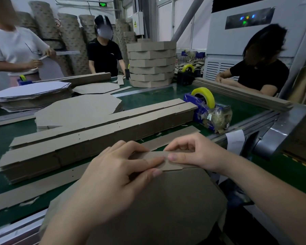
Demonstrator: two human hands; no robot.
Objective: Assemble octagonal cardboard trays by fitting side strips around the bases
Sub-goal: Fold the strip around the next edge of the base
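Green belt (157, 97) carries cardboard strips (99, 131), tape dispenser (207, 108), stacked trays (151, 64)

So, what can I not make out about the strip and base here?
Head view, strip meeting base: covered by the left hand and right hand.
Head view, base's near edge: hidden by forearms, cut off by the bottom edge.
Head view, green wall display: too small, blurred.

Resting on the counter (166, 96) just left of the tape dispenser (207, 110): two strip stacks (95, 138). Lying farther left and behind: base stack (78, 110). Standing behind the tape dispenser: tower of finished trays (151, 64). Lying before and left of it, overhanging the counter's near edge: loose base (166, 200), side strip (166, 163) along its far edge.
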